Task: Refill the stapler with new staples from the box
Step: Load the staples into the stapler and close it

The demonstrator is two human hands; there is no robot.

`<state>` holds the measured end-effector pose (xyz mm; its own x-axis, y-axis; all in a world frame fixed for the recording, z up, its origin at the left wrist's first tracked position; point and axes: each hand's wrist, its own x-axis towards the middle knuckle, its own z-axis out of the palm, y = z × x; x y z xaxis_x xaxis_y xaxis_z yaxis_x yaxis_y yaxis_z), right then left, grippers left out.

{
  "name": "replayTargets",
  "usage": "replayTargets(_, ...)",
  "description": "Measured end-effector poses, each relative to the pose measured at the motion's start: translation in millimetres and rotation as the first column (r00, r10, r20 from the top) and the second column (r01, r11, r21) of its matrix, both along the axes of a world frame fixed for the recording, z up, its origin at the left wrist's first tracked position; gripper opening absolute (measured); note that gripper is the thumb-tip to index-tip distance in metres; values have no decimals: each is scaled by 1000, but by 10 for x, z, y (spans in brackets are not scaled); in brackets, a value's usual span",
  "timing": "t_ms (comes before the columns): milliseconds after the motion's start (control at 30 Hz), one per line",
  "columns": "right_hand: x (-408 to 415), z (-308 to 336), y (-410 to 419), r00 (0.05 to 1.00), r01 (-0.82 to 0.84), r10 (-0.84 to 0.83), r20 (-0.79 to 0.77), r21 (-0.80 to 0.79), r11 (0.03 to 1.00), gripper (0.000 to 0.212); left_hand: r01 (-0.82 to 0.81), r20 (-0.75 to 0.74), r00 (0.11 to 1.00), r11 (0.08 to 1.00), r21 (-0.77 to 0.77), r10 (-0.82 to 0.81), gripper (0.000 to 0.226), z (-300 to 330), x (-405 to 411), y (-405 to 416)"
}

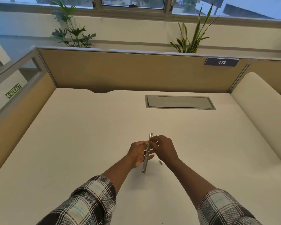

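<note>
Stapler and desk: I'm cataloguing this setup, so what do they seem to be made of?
The stapler, held in the left hand, looks like bare metal: silvery, thin, with bright glints along its edge. The desk looks like cream laminate: smooth, matte and uniform, though its core cannot be told.

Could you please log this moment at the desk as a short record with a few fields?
stapler: metal, held above the desk
left hand: grips the stapler's middle
right hand: fingers at its far end
small piece: lies on the desk, right of the hands
staple box: not visible
</note>
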<state>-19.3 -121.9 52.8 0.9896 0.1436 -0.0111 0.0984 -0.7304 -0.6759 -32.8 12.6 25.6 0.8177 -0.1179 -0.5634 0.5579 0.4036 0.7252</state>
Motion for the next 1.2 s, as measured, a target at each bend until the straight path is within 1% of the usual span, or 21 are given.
replayTargets(167, 10, 0, 60, 1000, -10, 10, 12, -40, 999, 16, -44, 0, 999, 999, -5, 44, 18, 29, -20, 10)
replayTargets(267, 14, -15, 72, 1000, -2, 2, -1, -33, 999, 16, -63, 14, 998, 998, -8, 63, 23, 33, -22, 9)
replayTargets(367, 2, -15, 73, 1000, -9, 8, -19, -8, 1000, 14, -77, 21, 997, 997, -7, 77, 23, 21, -29, 8)
replayTargets(500, -32, -24, 44, 1000, -28, 28, -5, 21, 999, 16, -83, 28, 996, 996, -21, 83, 20, 27, -32, 5)
replayTargets(567, -26, -38, 33, 1000, -5, 4, 14, 34, 999, 18, -95, 18, 995, 995, -25, 95, 20, 34, -20, 6)
replayTargets(667, -3, -25, 41, 999, 39, -41, 26, 57, 998, 15, -71, -7, 997, 997, -3, 71, 19, 22, -8, -3)
replayTargets(800, 42, 27, 26, 996, 55, -60, 62, 79, 995, 15, -65, -75, 995, 997, 28, 67, 19, 16, -11, -37)
replayTargets(967, 86, 61, 19, 997, 54, -59, 56, 76, 996, 12, -4, -60, 998, 1000, 31, 6, 25, 60, -3, -42)
replayTargets(1067, 108, 67, 21, 996, 54, -58, 64, 62, 997, 15, 70, -35, 997, 997, 41, -69, 29, 103, 7, -24)
replayTargets(1200, 147, 76, 34, 996, 53, -57, 68, 58, 997, 14, 159, -30, 987, 983, 92, -157, 23, 140, 4, 27)
